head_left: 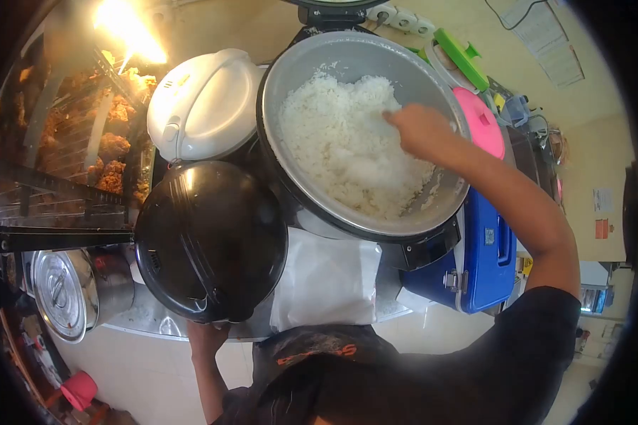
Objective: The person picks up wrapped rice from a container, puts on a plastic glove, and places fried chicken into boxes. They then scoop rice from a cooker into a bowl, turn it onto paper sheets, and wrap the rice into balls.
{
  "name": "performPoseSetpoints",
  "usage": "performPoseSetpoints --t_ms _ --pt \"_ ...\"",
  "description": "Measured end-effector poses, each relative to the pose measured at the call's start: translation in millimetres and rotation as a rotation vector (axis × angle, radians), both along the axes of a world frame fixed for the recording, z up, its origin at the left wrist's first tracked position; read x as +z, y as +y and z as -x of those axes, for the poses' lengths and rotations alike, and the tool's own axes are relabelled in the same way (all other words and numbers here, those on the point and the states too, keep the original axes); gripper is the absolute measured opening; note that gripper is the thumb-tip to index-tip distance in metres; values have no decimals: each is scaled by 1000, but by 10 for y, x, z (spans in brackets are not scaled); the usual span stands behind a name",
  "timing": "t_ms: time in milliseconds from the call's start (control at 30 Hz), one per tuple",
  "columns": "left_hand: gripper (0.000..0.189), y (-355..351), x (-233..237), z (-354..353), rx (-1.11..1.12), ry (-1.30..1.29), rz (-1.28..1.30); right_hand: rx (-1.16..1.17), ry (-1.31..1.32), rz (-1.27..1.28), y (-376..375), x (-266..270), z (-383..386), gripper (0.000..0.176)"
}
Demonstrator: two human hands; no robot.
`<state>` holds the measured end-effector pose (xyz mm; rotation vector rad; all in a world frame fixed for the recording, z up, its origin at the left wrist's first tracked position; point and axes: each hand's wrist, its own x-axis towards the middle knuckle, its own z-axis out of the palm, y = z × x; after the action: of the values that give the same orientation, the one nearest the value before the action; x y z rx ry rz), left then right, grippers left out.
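My right hand (424,132) is over the large open rice cooker pot (305,53), at the right side of the white rice (340,120). Its fingers are curled together; whatever they hold, if anything, blends into the rice and steam. Lower down, my left hand (209,334) is at the near edge of a black rounded-lid rice cooker (213,241), its fingers mostly hidden beneath it. A stack of white wrapping sheets (326,283) lies between that cooker and the big pot, close to my body.
A white rice cooker (205,106) stands behind the black one. Fried pieces (113,145) fill a lit glass display at left, above a lidded steel pot (60,294). A blue cooler box (485,255) and a pink lid (478,120) are at right.
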<state>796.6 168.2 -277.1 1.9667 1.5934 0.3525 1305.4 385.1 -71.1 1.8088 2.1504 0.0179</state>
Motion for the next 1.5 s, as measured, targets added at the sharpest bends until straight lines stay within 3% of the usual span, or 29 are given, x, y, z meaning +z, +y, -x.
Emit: performPoseSetpoints --t_ms 100,200,400,500,633,733,800,867,933,1000,1100,1167,1233,1267,1333,1500 --pt "58 15 155 -93 73 -54 53 -68 -132 -164 373 -7 -171 49" --pt "57 22 211 -108 43 -20 -54 -10 -215 -186 724 -232 -408 52" --pt "61 -7 349 8 28 -135 190 184 -68 97 496 -222 -322 55" --pt "73 -191 428 95 224 -226 437 164 1 266 30 -503 64 51" --pt "98 -633 250 502 295 -645 505 113 327 359 -55 -365 161 36" --pt "101 -816 540 413 483 -1115 676 166 535 510 -158 -415 242 25" --pt "103 -954 457 525 485 -1386 738 208 592 562 -161 -484 307 20" --pt "105 -852 889 166 452 -1696 626 193 794 565 -175 -490 304 16" --pt "102 -949 624 472 430 -1794 780 92 960 611 -201 -482 272 14" --pt "98 -432 1361 -142 -55 -2047 543 -84 1084 702 -198 -475 255 14" --pt "91 43 1766 -463 -115 -1895 400 -286 1183 740 -230 -262 279 16" --pt "88 428 2015 -725 -101 -1788 311 -221 1175 791 -189 -189 165 15" --pt "81 816 2395 -906 359 -1823 440 -186 1159 786 -164 -97 19 16" --pt "65 1135 2419 -1135 316 -1524 208 -182 1152 751 -151 -44 -47 16" --pt "56 1699 2656 -1643 257 -1288 246 -160 1122 677 -105 155 -177 19" --pt "63 2040 2750 -2473 225 -1210 586 -33 922 524 66 1085 -394 38"
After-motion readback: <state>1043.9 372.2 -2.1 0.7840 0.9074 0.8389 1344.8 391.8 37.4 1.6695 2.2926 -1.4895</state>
